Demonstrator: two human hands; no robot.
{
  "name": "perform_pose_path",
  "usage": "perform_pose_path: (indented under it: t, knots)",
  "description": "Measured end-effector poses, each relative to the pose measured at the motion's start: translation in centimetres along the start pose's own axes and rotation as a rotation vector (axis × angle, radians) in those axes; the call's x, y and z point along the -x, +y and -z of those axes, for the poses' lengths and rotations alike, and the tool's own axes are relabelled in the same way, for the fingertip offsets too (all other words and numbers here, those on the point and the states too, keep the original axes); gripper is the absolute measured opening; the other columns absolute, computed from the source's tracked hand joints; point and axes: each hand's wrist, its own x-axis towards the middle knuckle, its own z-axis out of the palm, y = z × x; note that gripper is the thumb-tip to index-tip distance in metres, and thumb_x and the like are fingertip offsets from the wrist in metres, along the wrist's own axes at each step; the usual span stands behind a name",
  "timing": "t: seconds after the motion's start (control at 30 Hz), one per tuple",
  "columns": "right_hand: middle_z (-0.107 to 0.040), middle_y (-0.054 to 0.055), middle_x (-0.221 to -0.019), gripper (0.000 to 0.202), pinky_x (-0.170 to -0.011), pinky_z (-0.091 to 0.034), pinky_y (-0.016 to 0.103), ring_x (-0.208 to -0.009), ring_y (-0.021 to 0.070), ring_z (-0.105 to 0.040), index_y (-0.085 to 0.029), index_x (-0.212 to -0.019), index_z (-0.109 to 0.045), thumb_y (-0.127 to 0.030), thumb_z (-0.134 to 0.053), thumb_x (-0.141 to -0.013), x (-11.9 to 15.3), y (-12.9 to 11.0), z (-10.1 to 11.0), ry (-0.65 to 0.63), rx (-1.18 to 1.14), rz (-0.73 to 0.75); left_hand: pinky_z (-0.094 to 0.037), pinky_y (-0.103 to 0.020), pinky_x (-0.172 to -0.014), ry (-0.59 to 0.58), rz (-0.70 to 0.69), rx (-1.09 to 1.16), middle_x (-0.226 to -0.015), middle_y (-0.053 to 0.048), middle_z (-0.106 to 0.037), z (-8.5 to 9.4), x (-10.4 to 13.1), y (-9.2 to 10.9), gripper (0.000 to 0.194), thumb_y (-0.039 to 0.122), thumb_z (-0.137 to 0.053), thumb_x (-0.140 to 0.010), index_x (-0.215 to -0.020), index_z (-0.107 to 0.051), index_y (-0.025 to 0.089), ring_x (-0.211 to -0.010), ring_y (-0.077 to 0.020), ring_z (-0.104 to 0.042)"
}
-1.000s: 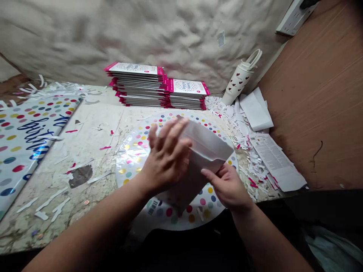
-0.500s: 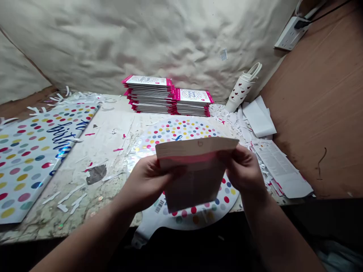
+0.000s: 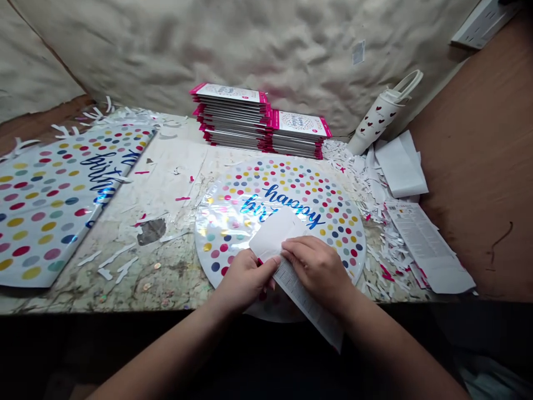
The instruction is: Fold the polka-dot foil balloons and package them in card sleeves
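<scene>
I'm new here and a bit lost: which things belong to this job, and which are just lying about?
Seem to belong:
printed packet, held by left hand and right hand
round "happy birthday" foil balloon beneath
stacked pink-edged packets

Probably lying about:
heart-patterned tumbler
paper scraps
loose white paper

At 12 o'clock we face a rumpled beige wall covering (image 3: 166, 44), with a small pale label (image 3: 358, 53) stuck on it towards 1 o'clock. At 3 o'clock we have a brown side panel (image 3: 491, 150) bearing a dark squiggle (image 3: 499, 244); a white socket strip (image 3: 478, 25) sits above it at 2 o'clock. Before us the whitish surface (image 3: 179, 166) looks stained and cracked. Light falls over it, while around 6 o'clock we see deep shadow.
</scene>
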Motion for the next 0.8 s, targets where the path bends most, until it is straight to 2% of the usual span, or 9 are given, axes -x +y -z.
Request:
perform_pose_path:
  t: [0.13,0.27,0.33,0.43,0.53,0.6,0.7,0.77,0.8]
  knots:
    - [-0.065,0.011,-0.088,0.021,-0.076,-0.049,0.036,-0.085,0.0225,-0.06,-0.016,-0.087,-0.062,-0.011,-0.042,-0.085,-0.4,0.6,0.3,0.004,0.025,-0.024,-0.035,-0.02,-0.04,-0.025,-0.047,-0.002,-0.043,-0.002,-0.057,-0.2,0.3,0.3,0.035,0.038,-0.058,-0.075,-0.052,-0.057,0.012,-0.037,-0.0104,-0.049]
    - [-0.067,0.005,-0.09,0.017,-0.077,-0.049,0.028,-0.085,0.0168,-0.061,-0.019,-0.095,-0.06,-0.015,-0.045,-0.088,-0.6,1.7,1.1,0.007,-0.16,-0.118,-0.034,-0.019,-0.039,-0.032,0.018,0.023,-0.042,-0.003,-0.057,-0.1,0.2,0.2,0.038,0.04,-0.057,-0.076,-0.052,-0.058,0.011,-0.036,-0.0097,-0.048]
    - [-0.066,0.006,-0.092,0.017,-0.079,-0.048,0.027,-0.088,0.0167,-0.061,-0.018,-0.097,-0.06,-0.016,-0.046,-0.087,-0.3,1.6,1.1,-0.017,-0.139,-0.039,-0.034,-0.019,-0.038,-0.016,0.03,0.016,-0.042,-0.003,-0.058,-0.2,0.1,0.2,0.037,0.039,-0.057,-0.076,-0.052,-0.059,0.011,-0.036,-0.0095,-0.048]
    - [-0.064,0.01,-0.086,0.019,-0.078,-0.047,0.032,-0.086,0.0204,-0.058,-0.015,-0.089,-0.06,-0.012,-0.041,-0.086,0.0,0.7,0.4,-0.027,0.065,0.128,-0.038,-0.019,-0.04,-0.016,0.026,-0.043,-0.045,-0.005,-0.061,-0.4,0.1,0.2,0.04,0.04,-0.057,-0.077,-0.05,-0.06,0.011,-0.038,-0.0104,-0.05]
    - [-0.061,0.012,-0.082,0.023,-0.072,-0.047,0.034,-0.081,0.0222,-0.055,-0.014,-0.081,-0.058,-0.009,-0.037,-0.084,-0.1,0.8,-0.2,-0.032,0.23,0.16,-0.04,-0.019,-0.041,-0.025,0.046,-0.063,-0.046,-0.006,-0.062,-0.5,0.1,0.1,0.039,0.039,-0.056,-0.078,-0.052,-0.062,0.011,-0.038,-0.0108,-0.051]
    - [-0.06,0.012,-0.082,0.023,-0.071,-0.047,0.034,-0.08,0.0223,-0.054,-0.014,-0.082,-0.057,-0.008,-0.036,-0.083,-0.2,2.4,0.4,0.031,0.315,0.09,-0.039,-0.019,-0.04,-0.032,0.059,-0.043,-0.047,-0.005,-0.062,-0.3,-0.1,-0.2,0.036,0.038,-0.056,-0.078,-0.055,-0.063,0.011,-0.039,-0.0105,-0.051]
    - [-0.058,0.013,-0.082,0.023,-0.071,-0.047,0.039,-0.08,0.0247,-0.055,-0.013,-0.087,-0.057,-0.008,-0.036,-0.082,-0.1,5.7,3.4,0.169,0.516,-0.26,-0.037,-0.019,-0.039,0.015,0.057,-0.025,-0.047,-0.005,-0.061,0.2,-0.4,-0.6,0.037,0.038,-0.057,-0.078,-0.053,-0.061,0.01,-0.037,-0.01,-0.05]
    - [-0.059,0.017,-0.092,0.022,-0.076,-0.047,0.046,-0.091,0.0298,-0.055,-0.012,-0.097,-0.057,-0.015,-0.04,-0.083,0.3,6.8,5.4,0.214,0.604,-0.465,-0.039,-0.02,-0.041,0.081,0.033,0.0,-0.049,-0.006,-0.062,0.3,-0.6,-0.8,0.037,0.037,-0.057,-0.078,-0.052,-0.061,0.01,-0.039,-0.01,-0.051]
    - [-0.057,0.018,-0.103,0.027,-0.08,-0.046,0.049,-0.1,0.0322,-0.053,-0.011,-0.106,-0.055,-0.02,-0.044,-0.083,0.6,6.7,6.0,0.173,0.581,-0.462,-0.041,-0.02,-0.044,0.102,0.021,0.026,-0.051,-0.007,-0.063,0.1,-0.6,-0.8,0.036,0.036,-0.057,-0.078,-0.054,-0.062,0.01,-0.042,-0.0105,-0.053]
